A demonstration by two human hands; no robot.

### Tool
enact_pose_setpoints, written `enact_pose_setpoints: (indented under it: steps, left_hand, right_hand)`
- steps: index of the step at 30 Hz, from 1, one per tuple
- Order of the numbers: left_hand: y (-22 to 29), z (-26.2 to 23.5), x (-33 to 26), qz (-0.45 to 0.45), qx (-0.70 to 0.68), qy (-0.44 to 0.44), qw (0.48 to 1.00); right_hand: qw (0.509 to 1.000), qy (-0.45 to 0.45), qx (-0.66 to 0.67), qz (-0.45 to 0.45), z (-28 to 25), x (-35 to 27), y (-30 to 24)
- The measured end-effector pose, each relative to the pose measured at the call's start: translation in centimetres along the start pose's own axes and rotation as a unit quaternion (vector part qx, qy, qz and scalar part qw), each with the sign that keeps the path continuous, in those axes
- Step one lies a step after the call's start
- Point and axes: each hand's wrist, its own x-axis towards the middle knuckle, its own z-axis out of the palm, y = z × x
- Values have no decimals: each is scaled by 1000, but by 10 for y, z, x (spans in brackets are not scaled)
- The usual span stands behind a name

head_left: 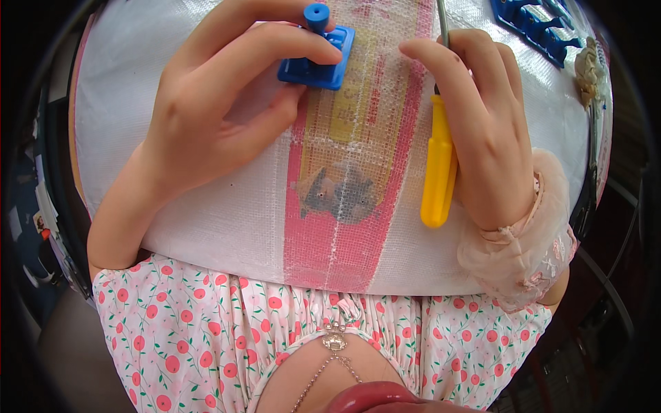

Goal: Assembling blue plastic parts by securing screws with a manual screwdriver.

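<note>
My left hand [213, 96] grips a small blue plastic part [329, 73] with a squarish base and a round, holed post standing up from it. The fingers lie across and beside the post, hiding some of the base. In my right hand [482, 103] is a screwdriver with a yellow handle [438, 168]. Its thin metal shaft [443, 20] passes between the fingers and points away from me, running out of view at the top. The handle hangs along the thumb side of the palm, toward me. The screwdriver and the blue part are apart.
A white woven plastic sheet [227, 220] with a pink printed band [330, 255] covers the table. Several blue plastic parts [533, 31] lie at the far right, near a crumpled beige thing [587, 72] at the edge. Papers [55, 213] stand beyond the left edge.
</note>
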Motion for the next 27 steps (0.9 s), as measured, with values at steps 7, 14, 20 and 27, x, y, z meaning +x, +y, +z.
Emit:
enact_pose_setpoints:
  steps: [7, 14, 20, 27]
  left_hand:
    - [-8, -3, -3, -12, -14, -14, 1000]
    - [-10, -5, 1, -25, -22, 5, 999]
    - [-17, -7, -3, -38, -64, -12, 997]
    - [-25, -4, -13, -56, -138, 36, 988]
  right_hand:
    - [983, -19, -155, -101, 7, -1, 13]
    - [970, -13, -230, -77, 11, 1, -4]
    - [975, -104, -191, -49, -19, 25, -22]
    - [974, -168, -41, 143, -48, 19, -42]
